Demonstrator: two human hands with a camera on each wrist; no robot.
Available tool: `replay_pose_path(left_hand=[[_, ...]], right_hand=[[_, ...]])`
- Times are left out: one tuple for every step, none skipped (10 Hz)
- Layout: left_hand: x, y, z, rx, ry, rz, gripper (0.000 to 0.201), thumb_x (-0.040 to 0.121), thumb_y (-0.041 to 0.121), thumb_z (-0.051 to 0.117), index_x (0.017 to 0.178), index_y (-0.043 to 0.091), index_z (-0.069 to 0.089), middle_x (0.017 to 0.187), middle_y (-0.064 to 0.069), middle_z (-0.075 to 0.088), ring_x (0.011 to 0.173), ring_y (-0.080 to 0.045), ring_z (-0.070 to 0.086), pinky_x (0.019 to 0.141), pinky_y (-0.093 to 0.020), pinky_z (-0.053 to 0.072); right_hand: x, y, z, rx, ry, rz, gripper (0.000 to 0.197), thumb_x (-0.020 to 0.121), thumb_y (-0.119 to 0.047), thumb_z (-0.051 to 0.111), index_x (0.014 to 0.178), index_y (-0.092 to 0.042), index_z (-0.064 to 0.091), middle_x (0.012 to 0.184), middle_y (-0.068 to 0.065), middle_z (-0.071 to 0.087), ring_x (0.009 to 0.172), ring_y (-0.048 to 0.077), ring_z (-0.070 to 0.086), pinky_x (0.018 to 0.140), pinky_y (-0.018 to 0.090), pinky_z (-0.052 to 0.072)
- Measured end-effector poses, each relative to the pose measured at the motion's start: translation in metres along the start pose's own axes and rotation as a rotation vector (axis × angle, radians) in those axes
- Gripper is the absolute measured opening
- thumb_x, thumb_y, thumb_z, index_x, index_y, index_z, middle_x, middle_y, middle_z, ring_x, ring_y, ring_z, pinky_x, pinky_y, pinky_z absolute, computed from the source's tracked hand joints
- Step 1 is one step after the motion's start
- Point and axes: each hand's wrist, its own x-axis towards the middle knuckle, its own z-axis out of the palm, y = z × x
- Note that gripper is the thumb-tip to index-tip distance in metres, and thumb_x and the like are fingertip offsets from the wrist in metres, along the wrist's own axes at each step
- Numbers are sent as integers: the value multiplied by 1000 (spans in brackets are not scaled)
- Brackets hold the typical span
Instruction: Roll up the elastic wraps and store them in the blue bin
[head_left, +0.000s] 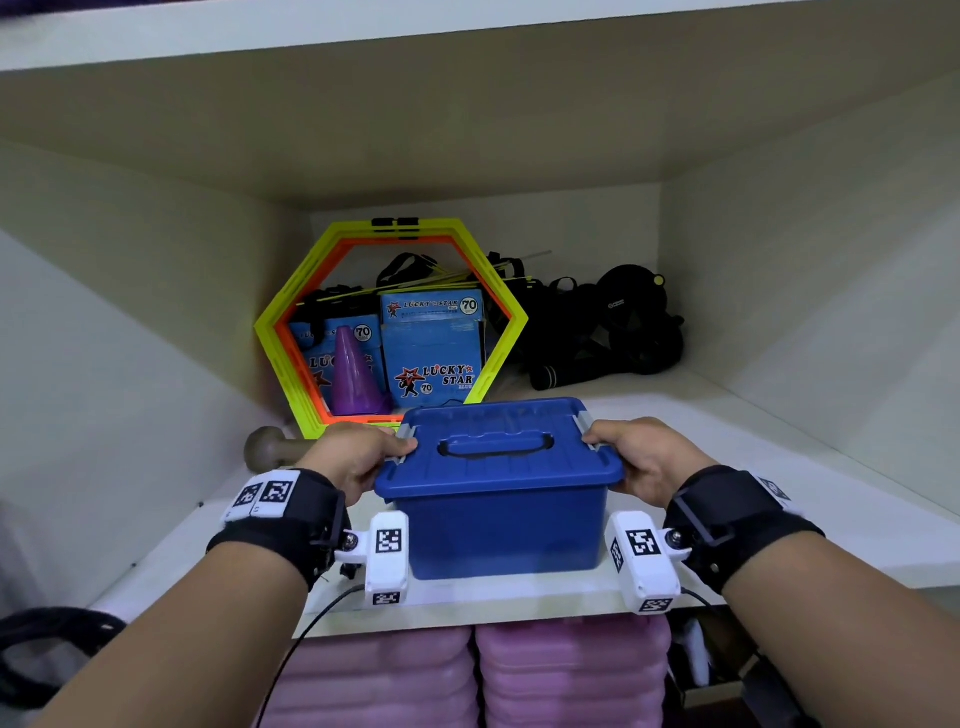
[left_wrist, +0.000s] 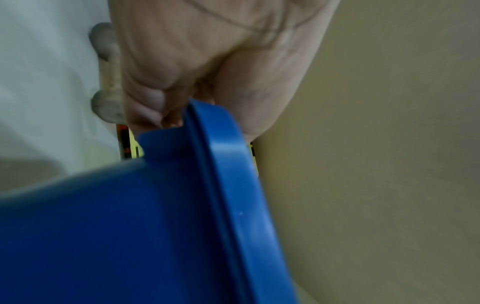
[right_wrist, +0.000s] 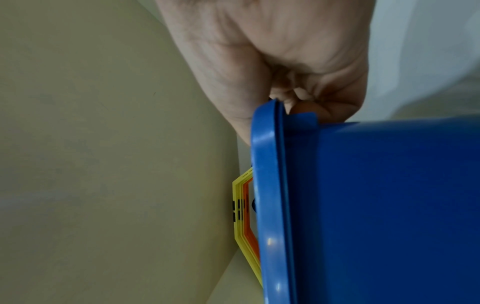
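A blue bin (head_left: 504, 525) with its lid on and a carry handle (head_left: 496, 446) on top stands near the front edge of a white shelf (head_left: 727, 545). My left hand (head_left: 358, 457) grips the bin's left rim by the grey latch (head_left: 408, 434), fingers curled under the lip (left_wrist: 153, 107). My right hand (head_left: 644, 457) grips the right rim the same way, fingers hooked under the lid edge (right_wrist: 306, 102). The bin's side fills the left wrist view (left_wrist: 116, 226) and the right wrist view (right_wrist: 389, 205). No elastic wraps show.
Behind the bin stand yellow and orange hexagon rings (head_left: 291, 312), blue Lucky Star boxes (head_left: 431, 353) and a purple cone (head_left: 356, 379). Black straps and gear (head_left: 613, 327) lie at back right. A dumbbell (head_left: 270, 447) lies left. Pink mats (head_left: 467, 675) are stacked below the shelf.
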Motion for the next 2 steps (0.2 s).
replay_pose_path(left_hand=[[3, -9, 2, -11, 55, 104, 32, 84, 5, 78, 111, -5, 64, 96, -19, 72, 70, -25, 67, 58, -31, 58], [-1, -20, 0, -74, 40, 128, 30, 95, 21, 66, 115, 0, 64, 88, -12, 72, 65, -20, 66, 57, -29, 55]], right_hand=[[3, 1, -3, 25, -32, -19, 29, 89, -4, 63, 115, 9, 63, 91, 22, 69, 69, 29, 68, 62, 35, 57], [-5, 5, -5, 61, -77, -33, 17, 92, -12, 65, 103, 1, 67, 76, 13, 71, 64, 23, 68, 64, 33, 55]])
